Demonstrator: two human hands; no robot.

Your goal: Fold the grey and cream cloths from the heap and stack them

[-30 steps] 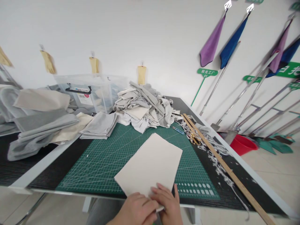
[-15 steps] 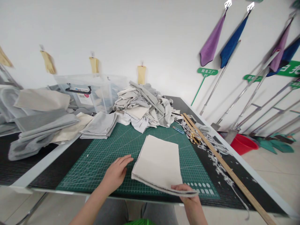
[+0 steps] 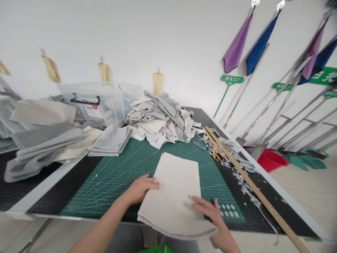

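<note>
A folded off-white cloth [image 3: 173, 189] with grey stitched edges lies in layers on the green cutting mat [image 3: 123, 165]. Its near end bends down over the table's front edge. My left hand [image 3: 140, 188] grips the left side of the cloth, fingertips on its top face and the other fingers partly hidden. At the right edge, my right hand [image 3: 209, 211] has its fingers spread over the cloth, slightly blurred. Whether those fingertips touch the fabric I cannot tell.
Heaped grey and white cloths [image 3: 160, 119] lie behind the mat, beside a clear plastic bin [image 3: 113, 109]. More folded cloths [image 3: 44, 137] are at left. To the right lie a long wooden strip [image 3: 244, 175], gold-handled scissors [image 3: 217, 154], a blue-handled tool [image 3: 199, 145] and fabric scraps [image 3: 244, 186].
The cloth has slid toward me, further over the table edge. My left hand has come right onto its side. My right hand has released the near corner and spread its fingers.
</note>
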